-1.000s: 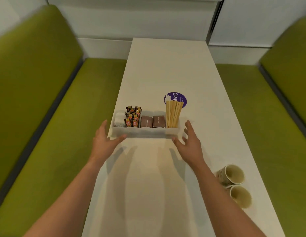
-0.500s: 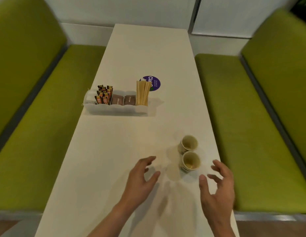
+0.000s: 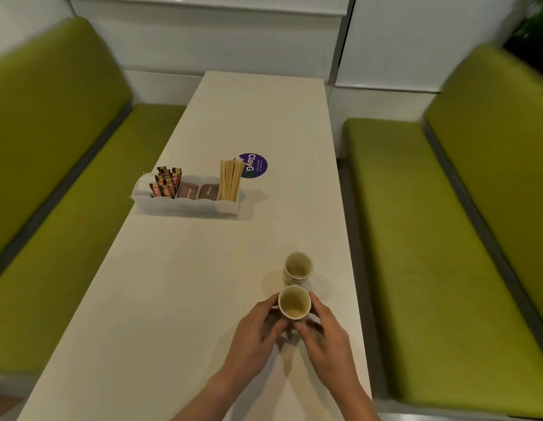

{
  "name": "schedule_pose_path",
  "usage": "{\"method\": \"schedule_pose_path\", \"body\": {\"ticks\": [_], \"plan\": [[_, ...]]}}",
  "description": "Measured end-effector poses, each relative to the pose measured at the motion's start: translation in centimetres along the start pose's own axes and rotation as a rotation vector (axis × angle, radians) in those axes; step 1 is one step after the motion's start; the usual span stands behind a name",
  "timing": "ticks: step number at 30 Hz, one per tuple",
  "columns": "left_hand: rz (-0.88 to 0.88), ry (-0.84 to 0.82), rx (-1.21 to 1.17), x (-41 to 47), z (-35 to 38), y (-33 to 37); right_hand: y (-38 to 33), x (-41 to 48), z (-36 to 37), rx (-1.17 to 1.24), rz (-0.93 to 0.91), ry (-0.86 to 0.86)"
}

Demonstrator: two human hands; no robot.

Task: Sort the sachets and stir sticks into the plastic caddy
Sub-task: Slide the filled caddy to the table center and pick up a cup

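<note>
Left hand (image 3: 258,335), right hand (image 3: 328,338): both clasped around near paper cup (image 3: 294,305); filled caddy (image 3: 185,205) well apart on surface (image 3: 173,284).

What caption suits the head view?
Both hands, left hand and right hand, cup a paper cup; caddy sits filled.

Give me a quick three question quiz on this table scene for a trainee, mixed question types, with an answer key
1. True or false: the stir sticks stand at the right end of the caddy.
2. How many paper cups are on the table?
3. Which cup do the left hand and right hand hold: A) the near cup, B) the far cup?

Key: 1 true; 2 two; 3 A.
</note>
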State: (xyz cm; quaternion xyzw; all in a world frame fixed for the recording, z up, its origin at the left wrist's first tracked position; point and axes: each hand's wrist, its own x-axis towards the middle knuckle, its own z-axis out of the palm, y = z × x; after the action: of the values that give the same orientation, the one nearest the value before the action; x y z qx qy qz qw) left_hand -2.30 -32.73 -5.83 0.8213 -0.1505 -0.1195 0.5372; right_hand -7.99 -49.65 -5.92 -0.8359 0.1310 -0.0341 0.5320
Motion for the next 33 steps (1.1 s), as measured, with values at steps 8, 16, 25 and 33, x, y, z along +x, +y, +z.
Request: {"method": "schedule_pose_path", "body": {"ticks": [8, 16, 25, 33], "plan": [[0.141, 0.105, 0.123, -1.8, -5.0, 3.2, -4.6, -0.1, 0.1, -0.009, -0.254, 0.006], [0.159, 0.282, 0.028, 10.4, -8.3, 5.8, -11.6, 12.5, -0.5, 0.050, -0.201, -0.025], [-0.020, 0.355, -0.050, 20.3, -6.2, 2.5, -10.2, 25.5, 1.8, -0.125, -0.221, -0.114], [-0.165, 0.296, -0.056, 22.9, -4.7, 0.6, -7.5, 29.9, 3.6, -0.160, -0.194, -0.176]]}}
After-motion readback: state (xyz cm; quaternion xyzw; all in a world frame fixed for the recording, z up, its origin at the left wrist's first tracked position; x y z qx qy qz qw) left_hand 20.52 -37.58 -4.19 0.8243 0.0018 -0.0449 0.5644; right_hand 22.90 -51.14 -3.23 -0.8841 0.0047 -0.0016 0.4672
